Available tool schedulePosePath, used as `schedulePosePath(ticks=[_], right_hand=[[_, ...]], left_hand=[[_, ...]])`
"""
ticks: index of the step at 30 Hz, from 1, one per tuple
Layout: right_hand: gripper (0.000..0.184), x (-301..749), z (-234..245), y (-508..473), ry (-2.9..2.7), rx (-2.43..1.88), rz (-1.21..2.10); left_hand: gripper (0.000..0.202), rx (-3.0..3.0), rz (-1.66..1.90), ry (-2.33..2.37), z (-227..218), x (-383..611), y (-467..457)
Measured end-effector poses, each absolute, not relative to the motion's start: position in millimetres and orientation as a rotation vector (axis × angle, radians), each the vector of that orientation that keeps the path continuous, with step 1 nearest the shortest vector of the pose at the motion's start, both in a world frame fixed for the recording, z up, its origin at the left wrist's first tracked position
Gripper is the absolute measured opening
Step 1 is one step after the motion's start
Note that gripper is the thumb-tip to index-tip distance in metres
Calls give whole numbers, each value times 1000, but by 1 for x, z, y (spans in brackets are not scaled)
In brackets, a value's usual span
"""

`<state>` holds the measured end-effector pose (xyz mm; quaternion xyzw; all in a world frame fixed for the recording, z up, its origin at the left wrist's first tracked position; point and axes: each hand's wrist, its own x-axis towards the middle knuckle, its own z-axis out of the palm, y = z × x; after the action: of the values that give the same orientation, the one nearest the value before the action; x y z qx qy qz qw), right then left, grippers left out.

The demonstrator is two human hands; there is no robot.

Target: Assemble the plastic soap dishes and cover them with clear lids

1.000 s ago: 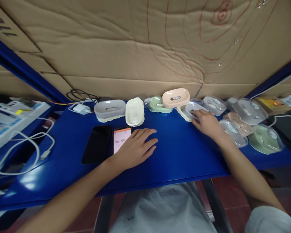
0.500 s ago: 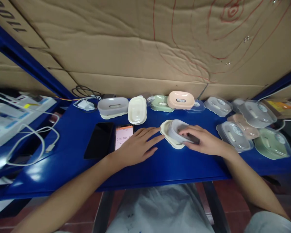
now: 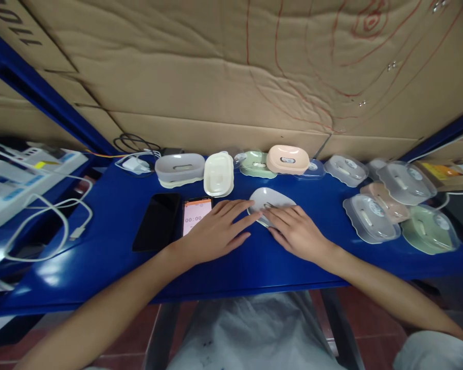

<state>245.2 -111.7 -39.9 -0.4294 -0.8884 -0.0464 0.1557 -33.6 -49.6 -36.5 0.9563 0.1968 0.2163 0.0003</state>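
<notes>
In front of me on the blue table sits a pale grey oval soap dish (image 3: 272, 196), upright, with a slot in its middle. My left hand (image 3: 216, 228) has its fingers stretched out, with the tips at the dish's left rim. My right hand (image 3: 299, 231) lies over the dish's right front part, fingers extended and pointing inward. Much of the dish's front is hidden under these fingers. A cream soap box part (image 3: 218, 174) stands behind my left hand, beside another grey dish (image 3: 181, 167) resting on a cream base.
A phone showing a timer (image 3: 196, 213) and a dark phone (image 3: 157, 221) lie left. Behind are a peach dish (image 3: 288, 158) and a green one (image 3: 256, 164). Several lidded soap boxes (image 3: 374, 216) are grouped right. A power strip (image 3: 19, 190) with cables is far left.
My right hand has moved left, and the grey dish it was gripping at a tilt now sits level over the cream base. My left hand has hardly moved.
</notes>
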Motion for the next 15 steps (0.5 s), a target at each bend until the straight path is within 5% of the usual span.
schedulePosePath(ticks=[10,15], right_hand=[[40,262,-44,-94,-2541,-948,59],[42,309,-45,-61,-1965,-1679,-91]], left_hand=[[33,3010,587,615,-42,-31,-48],[26,3031,562,601,-40,-32,-48]])
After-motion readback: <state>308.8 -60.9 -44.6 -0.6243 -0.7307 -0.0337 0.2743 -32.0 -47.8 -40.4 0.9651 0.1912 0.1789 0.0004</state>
